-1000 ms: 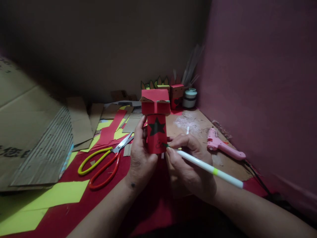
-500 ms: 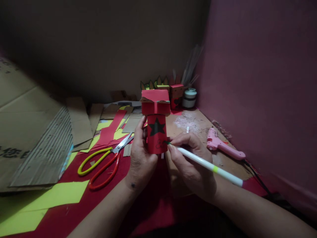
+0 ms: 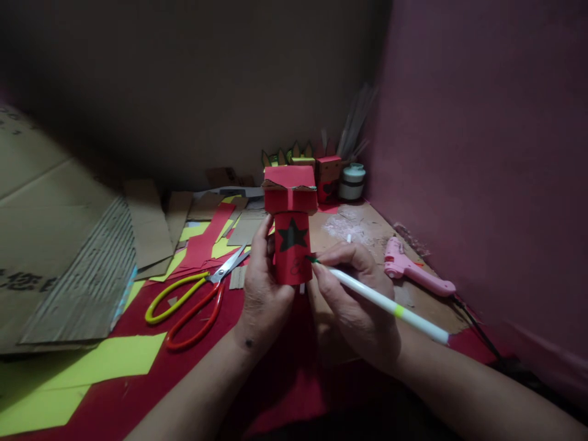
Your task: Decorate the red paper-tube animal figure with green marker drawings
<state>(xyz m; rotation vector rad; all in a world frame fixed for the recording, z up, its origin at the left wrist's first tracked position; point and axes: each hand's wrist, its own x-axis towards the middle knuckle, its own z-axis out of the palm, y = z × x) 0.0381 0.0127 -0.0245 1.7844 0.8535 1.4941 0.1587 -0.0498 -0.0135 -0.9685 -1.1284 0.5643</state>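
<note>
My left hand [image 3: 264, 294] grips a red paper figure [image 3: 291, 229] upright by its lower body, which carries a black star. The figure has a boxy red head on top. My right hand [image 3: 353, 306] holds a white marker with a green band [image 3: 390, 308]. Its green tip touches the right edge of the figure's body, just below the star, where small dark marks show.
Scissors with yellow and red handles [image 3: 193, 300] lie open to the left on red felt. A pink glue gun [image 3: 416, 269] rests at the right by the purple wall. Cardboard sheets [image 3: 68, 257] and yellow and red paper scraps cover the left. Small paper boxes and a jar [image 3: 352, 181] stand at the back.
The marker tip has crept slightly up and right along the figure's body. My left hand keeps the figure almost still.
</note>
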